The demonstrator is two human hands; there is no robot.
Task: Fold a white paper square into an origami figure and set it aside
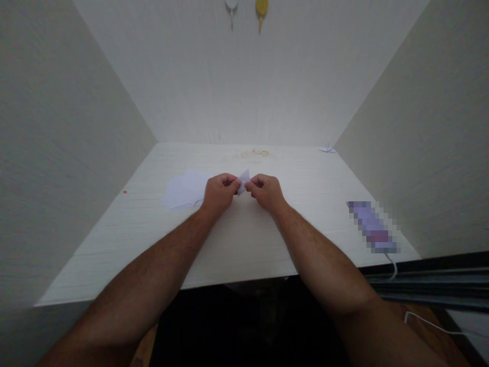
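Observation:
A small folded piece of pale paper [243, 180] is pinched between both my hands above the middle of the white table [305, 224]. My left hand [218, 193] grips its left side with fingers curled. My right hand [265, 191] grips its right side, also with fingers closed. Just left of my left hand, a loose stack of pale paper sheets [184, 189] lies flat on the table.
White walls close in the table on the left, back and right. A blurred-out flat object [373, 226] with a white cable lies at the right near edge. A small folded paper shape [327, 149] sits in the back right corner. Two hooks [246, 9] hang on the back wall.

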